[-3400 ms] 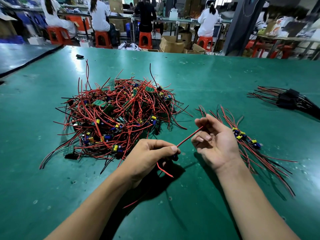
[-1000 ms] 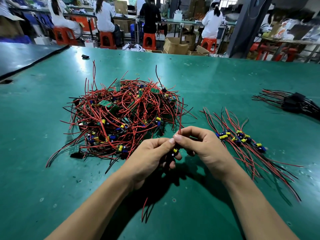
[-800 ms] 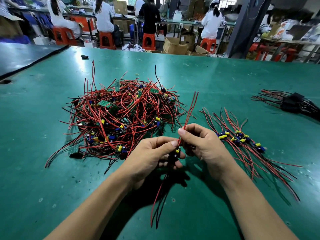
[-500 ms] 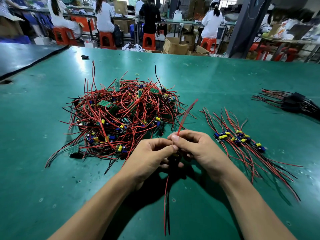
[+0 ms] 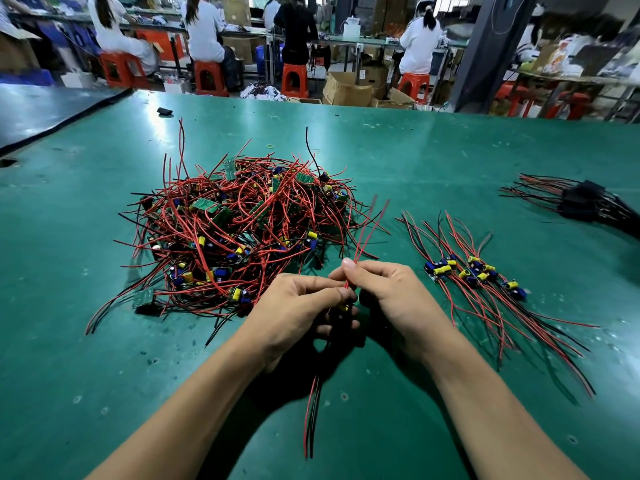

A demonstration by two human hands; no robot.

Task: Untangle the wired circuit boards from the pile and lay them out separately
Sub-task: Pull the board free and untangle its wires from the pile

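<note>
A tangled pile of wired circuit boards [image 5: 239, 230], red and black wires with small green boards and yellow and blue parts, lies left of centre on the green table [image 5: 450, 161]. In front of it my left hand [image 5: 298, 306] grips one wired circuit board [image 5: 343, 308], mostly hidden under the fingers; its red and black wires hang down toward me. My right hand [image 5: 391, 292] pinches the red wires that rise from that board. To the right lies a row of separated boards [image 5: 474, 275] with their wires fanned out.
A bundle of black parts with red and black wires [image 5: 585, 200] lies at the far right. A small black object [image 5: 165, 111] sits near the table's far left edge. Beyond the table, several people sit on orange stools at benches, with cardboard boxes nearby.
The loose wires below my left hand have swung down and now hang straight toward me. My right hand has slid along the upper red wires, close to my left hand.
</note>
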